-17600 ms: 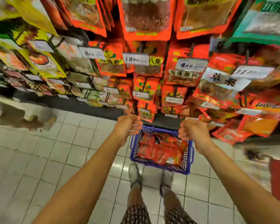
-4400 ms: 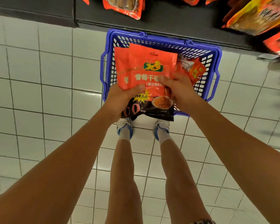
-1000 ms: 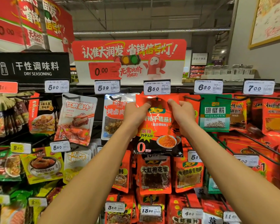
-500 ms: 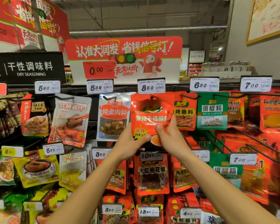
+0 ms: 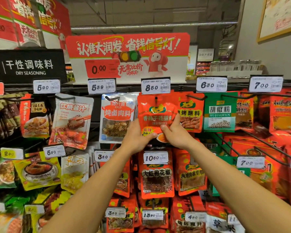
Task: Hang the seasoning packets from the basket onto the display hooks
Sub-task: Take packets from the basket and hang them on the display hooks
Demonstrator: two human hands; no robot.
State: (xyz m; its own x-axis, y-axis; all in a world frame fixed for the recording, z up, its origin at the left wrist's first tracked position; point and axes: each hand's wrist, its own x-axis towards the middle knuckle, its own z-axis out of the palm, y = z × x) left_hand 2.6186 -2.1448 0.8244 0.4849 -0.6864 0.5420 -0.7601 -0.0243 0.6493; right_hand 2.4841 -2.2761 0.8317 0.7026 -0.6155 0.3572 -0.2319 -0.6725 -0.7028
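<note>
A red seasoning packet (image 5: 156, 113) with a green and yellow logo hangs on a black display hook (image 5: 156, 98) under the 8.50 price tag (image 5: 155, 86). My left hand (image 5: 138, 137) holds the packet's lower left part, thumb across the front. My right hand (image 5: 174, 133) holds its lower right part, fingers up along the right edge and thumb on the front. The hands hide the packet's bottom. The basket is out of view.
Rows of hooks carry other packets: a white and red one (image 5: 118, 117) to the left, a red one (image 5: 191, 113) and a green pepper packet (image 5: 220, 113) to the right, a 10.50 row (image 5: 155, 158) below. Bare hook arms (image 5: 265, 145) stick out at right.
A second ago both hands pinched the packet's top at the hook. They slid down to its lower part, and the packet now hangs on the hook.
</note>
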